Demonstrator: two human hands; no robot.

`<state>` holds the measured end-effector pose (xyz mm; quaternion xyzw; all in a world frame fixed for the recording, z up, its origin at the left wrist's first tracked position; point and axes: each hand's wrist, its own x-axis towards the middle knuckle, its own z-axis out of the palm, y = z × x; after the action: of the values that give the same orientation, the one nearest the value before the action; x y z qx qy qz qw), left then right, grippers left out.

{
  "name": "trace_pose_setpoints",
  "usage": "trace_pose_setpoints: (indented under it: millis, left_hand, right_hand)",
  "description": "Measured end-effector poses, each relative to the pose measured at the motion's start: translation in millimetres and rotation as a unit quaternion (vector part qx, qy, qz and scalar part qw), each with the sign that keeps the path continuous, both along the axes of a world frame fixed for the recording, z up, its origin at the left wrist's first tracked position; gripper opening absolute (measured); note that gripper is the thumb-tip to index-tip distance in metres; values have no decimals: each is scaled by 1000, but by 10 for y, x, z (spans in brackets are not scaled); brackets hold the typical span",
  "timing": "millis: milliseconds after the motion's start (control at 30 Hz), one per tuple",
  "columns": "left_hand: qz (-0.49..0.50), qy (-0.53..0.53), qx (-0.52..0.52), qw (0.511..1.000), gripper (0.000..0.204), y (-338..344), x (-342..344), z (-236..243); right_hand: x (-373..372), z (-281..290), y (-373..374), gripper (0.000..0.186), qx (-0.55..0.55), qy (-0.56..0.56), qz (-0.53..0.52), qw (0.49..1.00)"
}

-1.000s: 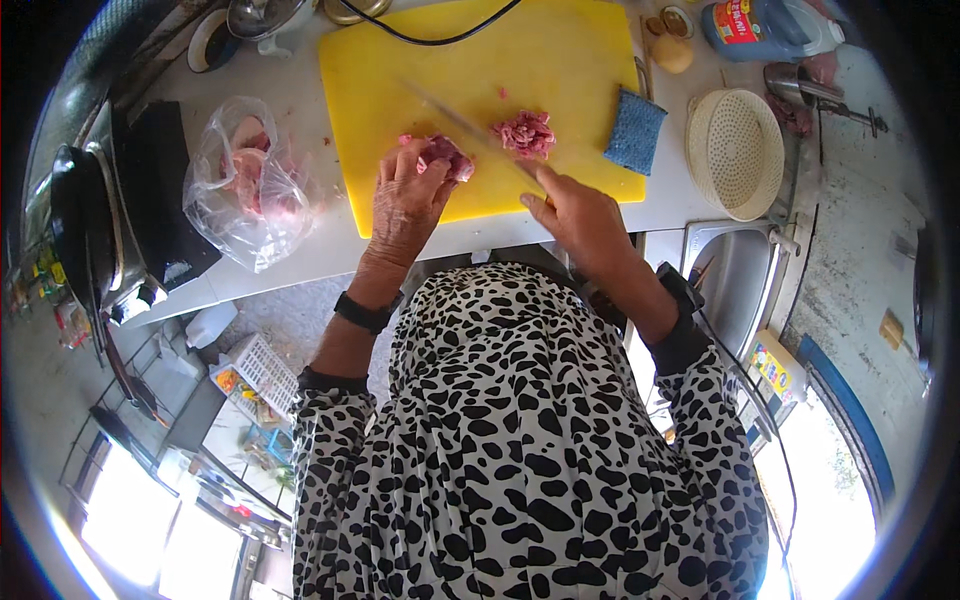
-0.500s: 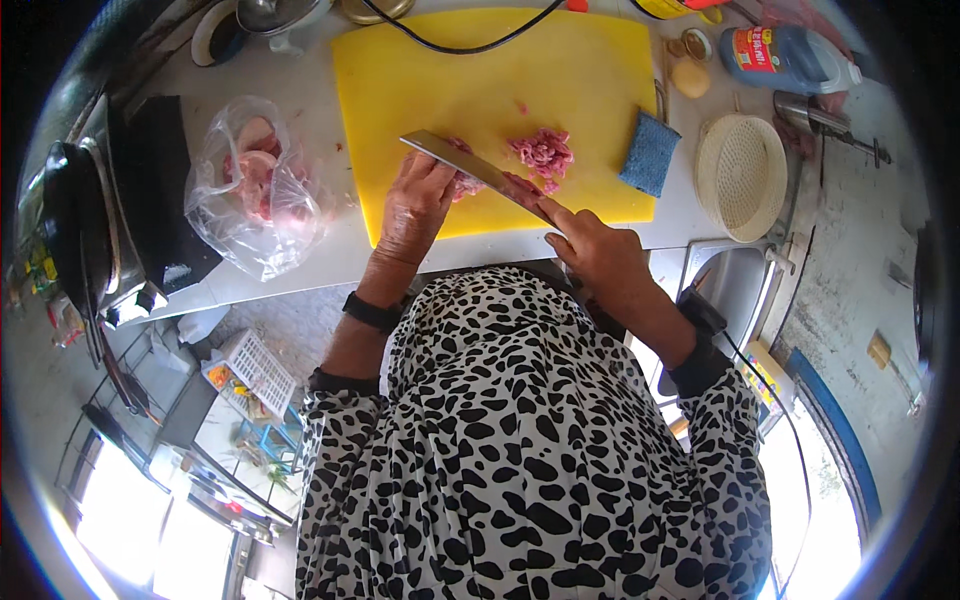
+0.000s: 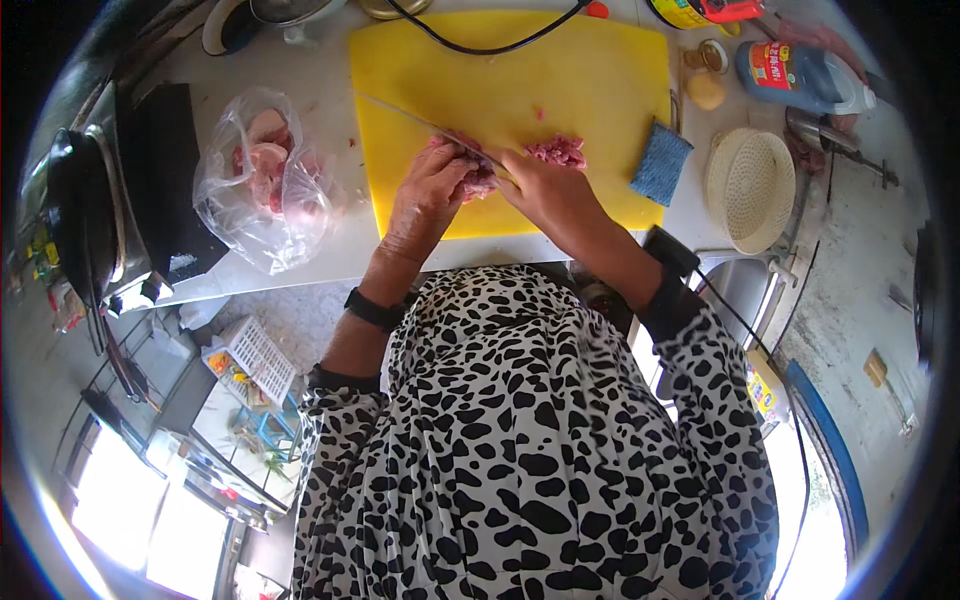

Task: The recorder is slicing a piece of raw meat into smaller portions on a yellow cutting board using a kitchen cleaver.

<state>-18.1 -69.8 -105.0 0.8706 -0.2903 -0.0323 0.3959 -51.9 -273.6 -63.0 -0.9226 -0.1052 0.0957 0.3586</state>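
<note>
My right hand (image 3: 545, 190) is closed round the handle of a kitchen knife (image 3: 415, 121), whose blade points up and left across the yellow cutting board (image 3: 440, 75). The blade is seen nearly edge-on. Against its near side, my left hand (image 3: 428, 190) has its fingers curled onto a piece of raw meat (image 3: 474, 184), pressing it to the board. Just beyond my right hand lies a heap of small diced meat (image 3: 560, 152), partly covered by that hand. A few tiny scraps of meat dot the board.
Left of the board is a clear plastic bag (image 3: 262, 180) with larger meat pieces. A blue scouring pad (image 3: 661, 163) rests on the board's right edge. Further right are a woven basket (image 3: 750, 190), a large dark bottle (image 3: 800, 72) and a sink (image 3: 735, 290). A black cable (image 3: 490, 51) crosses the board's far side.
My right hand has moved left and up with the knife, whose blade now reaches further over the board's far left. My left hand stays on the meat. The whole view has shifted slightly.
</note>
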Motion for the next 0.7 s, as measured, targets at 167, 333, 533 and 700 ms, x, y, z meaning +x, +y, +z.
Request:
trace_pose_setpoints:
  millis: [167,333,533,700]
  left_hand:
    - [6,10,44,999,33,10,-90,61]
    - [15,-74,120,990,31,84,-231,133]
    - [48,-76,66,994,27,39,-246,-4]
    - [63,-39,94,993,28,-42,-244,58]
  right_hand:
    - [183,-42,-6,30,-62,43,14,997]
    - [-186,94,-280,34,-62,57,-66,994]
    - [-463,515,-412,40,-70,132,-54,987]
    - [-651,573,-399,43,-67,105,-7,992]
